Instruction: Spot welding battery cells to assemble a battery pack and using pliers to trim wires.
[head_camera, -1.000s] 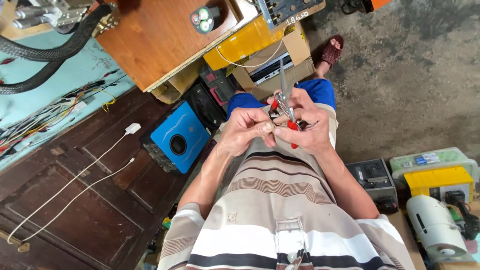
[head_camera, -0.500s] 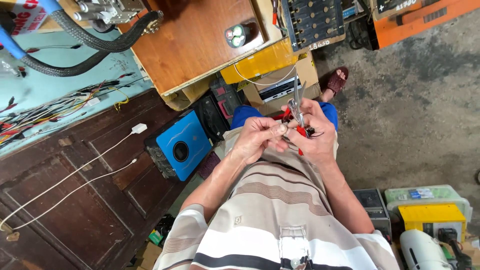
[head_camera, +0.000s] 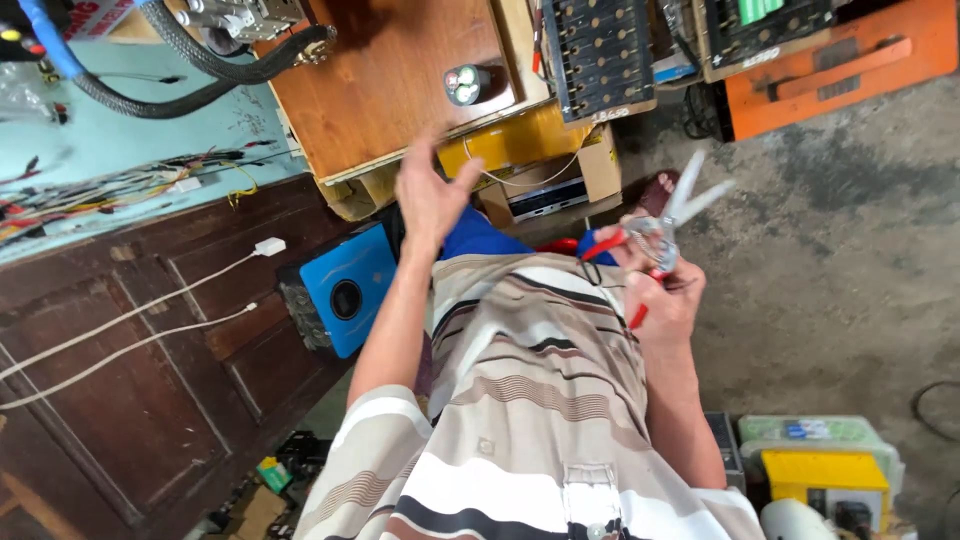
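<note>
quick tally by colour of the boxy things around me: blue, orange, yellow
blue box: 1
orange case: 1
yellow boxes, one under the wooden board, one by the right elbow: 2
total: 4
Apart from these, the right hand holds red-handled scissors; the left hand is empty.

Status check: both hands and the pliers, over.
Right hand gripping red-handled pliers, jaws open. Left hand raised, open, holding nothing, apart from the pliers. Nothing between the hands.

Left hand let go of scissors
</note>
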